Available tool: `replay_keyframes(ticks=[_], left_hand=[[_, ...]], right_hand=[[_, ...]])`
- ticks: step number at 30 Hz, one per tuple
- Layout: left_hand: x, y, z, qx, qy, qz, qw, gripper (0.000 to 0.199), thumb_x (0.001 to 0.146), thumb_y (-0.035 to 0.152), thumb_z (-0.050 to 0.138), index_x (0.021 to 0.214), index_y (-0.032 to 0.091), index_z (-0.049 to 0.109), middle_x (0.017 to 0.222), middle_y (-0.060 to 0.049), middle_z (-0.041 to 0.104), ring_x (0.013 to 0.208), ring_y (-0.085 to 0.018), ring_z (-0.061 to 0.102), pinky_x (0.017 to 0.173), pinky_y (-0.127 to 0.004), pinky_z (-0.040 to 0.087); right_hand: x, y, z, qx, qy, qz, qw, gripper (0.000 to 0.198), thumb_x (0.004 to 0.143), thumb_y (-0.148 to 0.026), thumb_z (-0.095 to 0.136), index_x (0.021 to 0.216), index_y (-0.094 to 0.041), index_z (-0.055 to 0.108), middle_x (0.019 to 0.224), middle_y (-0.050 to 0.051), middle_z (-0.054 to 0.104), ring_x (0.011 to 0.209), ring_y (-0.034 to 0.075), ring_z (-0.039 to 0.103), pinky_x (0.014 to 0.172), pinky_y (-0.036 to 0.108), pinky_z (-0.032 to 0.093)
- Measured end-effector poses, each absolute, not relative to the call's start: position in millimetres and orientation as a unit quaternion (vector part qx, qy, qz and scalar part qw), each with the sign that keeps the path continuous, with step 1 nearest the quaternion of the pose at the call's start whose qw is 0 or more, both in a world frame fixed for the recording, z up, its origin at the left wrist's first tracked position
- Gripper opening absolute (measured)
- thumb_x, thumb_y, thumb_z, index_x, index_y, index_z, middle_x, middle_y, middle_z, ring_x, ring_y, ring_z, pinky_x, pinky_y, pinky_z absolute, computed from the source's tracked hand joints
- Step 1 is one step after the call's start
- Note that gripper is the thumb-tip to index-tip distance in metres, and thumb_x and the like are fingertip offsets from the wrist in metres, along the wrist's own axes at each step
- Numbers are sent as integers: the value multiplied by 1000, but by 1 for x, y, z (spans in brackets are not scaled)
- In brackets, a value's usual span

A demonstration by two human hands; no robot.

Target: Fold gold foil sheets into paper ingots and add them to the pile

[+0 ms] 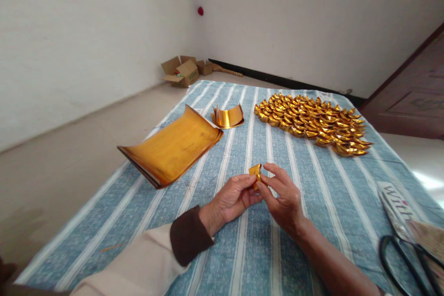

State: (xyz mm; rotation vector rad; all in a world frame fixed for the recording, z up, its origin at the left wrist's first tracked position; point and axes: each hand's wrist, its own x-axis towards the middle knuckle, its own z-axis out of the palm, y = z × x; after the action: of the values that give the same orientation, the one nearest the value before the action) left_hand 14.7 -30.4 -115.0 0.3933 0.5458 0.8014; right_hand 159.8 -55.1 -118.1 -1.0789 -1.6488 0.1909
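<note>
Between my two hands, above the middle of the table, is a small folded piece of gold foil paper [255, 170]. My left hand [234, 196] pinches its lower left side between thumb and fingers. On the other side, my right hand [282, 194] grips its right edge with thumb and index finger. Several finished gold paper ingots [312, 122] lie in a dense group at the far right. A curled stack of small gold strips [229, 116] stands beyond my hands, and a larger stack of gold sheets [173, 148] lies to the left.
A blue and white striped cloth [222, 249] covers the table. Black-handled scissors [402, 245] lie at the right front edge. Open cardboard boxes [183, 71] sit on the floor past the far left corner, and a brown wooden door [412, 88] is at the right.
</note>
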Motion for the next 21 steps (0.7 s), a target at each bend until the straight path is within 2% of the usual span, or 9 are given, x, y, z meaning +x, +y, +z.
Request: replay_keyframes(ticks=[12,21], left_hand=[[14,-31,-118,190,248,395,864,15,78,21,75,87,11,67,79,-3,64,70,-10,60,72,-26,50],[12,-29,-115,176,246,405,863,12,77,18,74,84,10,67,80,-4,67,70,-12,62,69,-26,50]], right_hand=[[158,-54,-118,-443,-710,25,546,13,87,-17,61,93,-19,73,107,14,68,104,25,64,89,46,55],[148,-55,-113,-486,-671,-1,560,11,85,-26,65,81,-19,73,98,12,71,95,22,67,83,40,56]])
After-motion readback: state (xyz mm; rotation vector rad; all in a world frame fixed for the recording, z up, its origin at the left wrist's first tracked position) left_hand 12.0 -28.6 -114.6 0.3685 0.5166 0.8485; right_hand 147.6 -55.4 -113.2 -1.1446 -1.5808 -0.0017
